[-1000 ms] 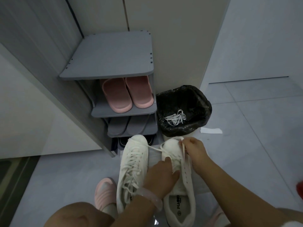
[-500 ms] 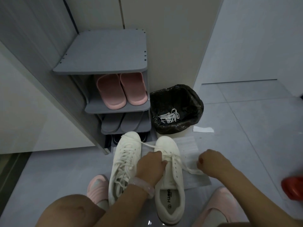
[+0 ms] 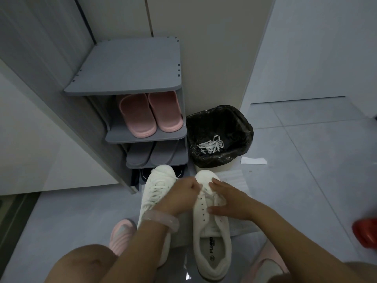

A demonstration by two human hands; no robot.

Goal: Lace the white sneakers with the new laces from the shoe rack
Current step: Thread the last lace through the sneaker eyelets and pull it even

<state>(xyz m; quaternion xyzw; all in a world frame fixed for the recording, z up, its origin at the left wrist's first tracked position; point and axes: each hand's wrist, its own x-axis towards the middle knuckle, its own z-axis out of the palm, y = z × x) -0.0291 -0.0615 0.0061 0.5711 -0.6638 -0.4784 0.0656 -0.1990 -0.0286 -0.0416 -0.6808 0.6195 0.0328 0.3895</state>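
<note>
Two white sneakers (image 3: 210,225) (left laced), left hand (image 3: 181,196) pinching lace (image 3: 201,194), right hand (image 3: 228,199) spread.

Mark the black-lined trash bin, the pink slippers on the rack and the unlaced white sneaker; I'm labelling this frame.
black-lined trash bin (image 3: 242,127): head view, right inner wall.
pink slippers (image 3: 152,114): head view, uppers.
unlaced white sneaker (image 3: 206,176): head view, toe cap.

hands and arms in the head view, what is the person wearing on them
Both forearms are bare, with no sleeves in view. The left wrist carries a translucent pale pink bangle, smooth and rounded. The left hand and right hand wear no gloves; no rings are visible.
</note>
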